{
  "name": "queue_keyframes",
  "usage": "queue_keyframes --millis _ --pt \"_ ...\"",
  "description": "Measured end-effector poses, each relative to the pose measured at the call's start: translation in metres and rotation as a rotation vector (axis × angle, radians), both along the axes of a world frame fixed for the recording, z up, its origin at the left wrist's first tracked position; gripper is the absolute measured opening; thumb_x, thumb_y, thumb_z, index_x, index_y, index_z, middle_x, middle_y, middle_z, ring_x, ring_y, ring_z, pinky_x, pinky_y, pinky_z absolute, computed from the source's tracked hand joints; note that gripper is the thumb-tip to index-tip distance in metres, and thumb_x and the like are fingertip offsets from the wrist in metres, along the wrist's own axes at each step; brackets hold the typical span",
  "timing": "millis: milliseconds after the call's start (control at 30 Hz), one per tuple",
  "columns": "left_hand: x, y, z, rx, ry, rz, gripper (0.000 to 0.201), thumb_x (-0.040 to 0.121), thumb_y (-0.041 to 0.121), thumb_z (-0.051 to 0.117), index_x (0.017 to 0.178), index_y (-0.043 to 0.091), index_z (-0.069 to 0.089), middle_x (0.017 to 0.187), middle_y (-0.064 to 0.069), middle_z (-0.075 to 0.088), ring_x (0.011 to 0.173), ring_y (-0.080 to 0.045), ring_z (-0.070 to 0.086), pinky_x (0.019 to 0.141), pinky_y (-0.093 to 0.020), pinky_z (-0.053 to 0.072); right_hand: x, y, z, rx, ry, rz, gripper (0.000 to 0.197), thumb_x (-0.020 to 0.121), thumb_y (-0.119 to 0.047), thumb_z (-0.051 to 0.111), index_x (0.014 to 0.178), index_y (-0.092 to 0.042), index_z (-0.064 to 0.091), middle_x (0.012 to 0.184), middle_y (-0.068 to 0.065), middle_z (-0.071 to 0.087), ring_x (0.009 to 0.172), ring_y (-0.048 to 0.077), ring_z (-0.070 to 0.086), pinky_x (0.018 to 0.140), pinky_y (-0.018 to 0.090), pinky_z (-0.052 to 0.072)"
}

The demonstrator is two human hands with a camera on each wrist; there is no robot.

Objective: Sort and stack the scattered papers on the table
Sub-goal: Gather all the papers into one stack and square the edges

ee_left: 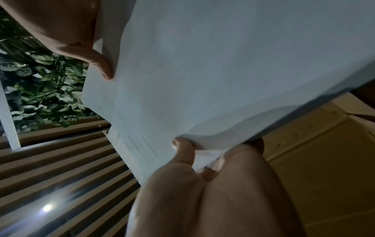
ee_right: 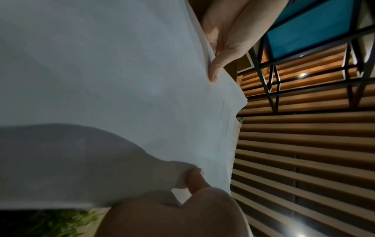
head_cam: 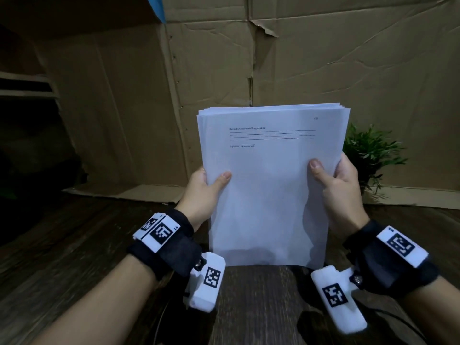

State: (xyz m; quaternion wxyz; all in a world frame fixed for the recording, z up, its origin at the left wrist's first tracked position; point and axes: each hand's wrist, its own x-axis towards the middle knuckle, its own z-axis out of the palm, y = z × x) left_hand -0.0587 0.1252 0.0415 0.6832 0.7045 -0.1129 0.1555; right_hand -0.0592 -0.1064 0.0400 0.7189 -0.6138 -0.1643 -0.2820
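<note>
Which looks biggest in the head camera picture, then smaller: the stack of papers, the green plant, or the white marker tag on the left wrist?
1. Stack of papers, biggest by far, though it stands nearest the camera.
2. Green plant, partly hidden behind the papers.
3. White marker tag, smallest.

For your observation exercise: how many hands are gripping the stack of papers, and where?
2. The left hand grips the left edge of the stack of papers; the right hand grips its right edge.
</note>
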Motion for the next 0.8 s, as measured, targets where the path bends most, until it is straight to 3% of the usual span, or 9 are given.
queue_keyframes --millis 133,267,433,533,700,800 --pt "-0.001 0.002 0.008 -0.007 -0.065 0.001 0.033 0.100 0.012 0.050 0.133 0.007 0.052 0.125 -0.004 0.066 0.114 -0.018 0.064 0.099 -0.033 0.051 -0.002 -0.003 0.012 0.002 -0.047 0.072 0.031 0.100 -0.004 0.053 0.130 -0.009 0.055 0.125 0.008 0.068 0.110 0.023 0.068 0.088 0.036 0.058" --pt "0.001 0.001 -0.001 -0.006 0.036 -0.074 0.029 0.098 0.006 0.053 0.125 0.016 0.055 0.117 0.002 0.068 0.102 -0.010 0.068 0.085 -0.021 0.056 0.006 -0.004 0.000 -0.021 0.116 0.107 0.034 0.091 0.004 0.060 0.122 -0.011 0.061 0.112 0.001 0.073 0.095 0.015 0.072 0.078 0.027 0.057" --pt "0.005 0.008 -0.028 0.218 0.134 -0.035 0.042 0.092 0.003 0.065 0.130 0.014 0.050 0.126 -0.001 0.064 0.115 -0.016 0.063 0.100 -0.037 0.050 0.015 0.002 -0.028 -0.088 0.249 0.054 0.038 0.085 0.011 0.061 0.113 -0.015 0.063 0.104 0.001 0.074 0.092 0.018 0.071 0.072 0.029 0.055" --pt "0.012 0.011 -0.038 0.268 0.165 0.004 0.052 0.086 0.007 0.072 0.132 0.014 0.048 0.127 0.000 0.064 0.115 -0.016 0.061 0.102 -0.038 0.048 0.016 -0.002 -0.030 -0.132 0.274 0.056 0.037 0.088 0.010 0.061 0.113 -0.017 0.064 0.106 0.000 0.074 0.093 0.016 0.072 0.079 0.030 0.057" --pt "0.008 0.011 -0.059 0.361 0.242 -0.029 0.048 0.089 0.005 0.068 0.133 0.013 0.050 0.128 -0.003 0.063 0.119 -0.022 0.060 0.105 -0.042 0.046 0.013 -0.005 -0.062 -0.305 0.475 0.067 0.024 0.092 -0.001 0.065 0.114 -0.010 0.065 0.116 0.012 0.071 0.100 0.024 0.069 0.094 0.041 0.054" --pt "0.011 0.012 -0.064 0.286 0.224 -0.025 0.045 0.092 0.002 0.063 0.133 0.013 0.047 0.131 -0.006 0.061 0.119 -0.023 0.059 0.105 -0.047 0.045 0.009 -0.007 -0.066 -0.286 0.485 0.062 0.021 0.094 -0.003 0.064 0.114 -0.008 0.064 0.114 0.012 0.072 0.094 0.024 0.070 0.088 0.040 0.056"
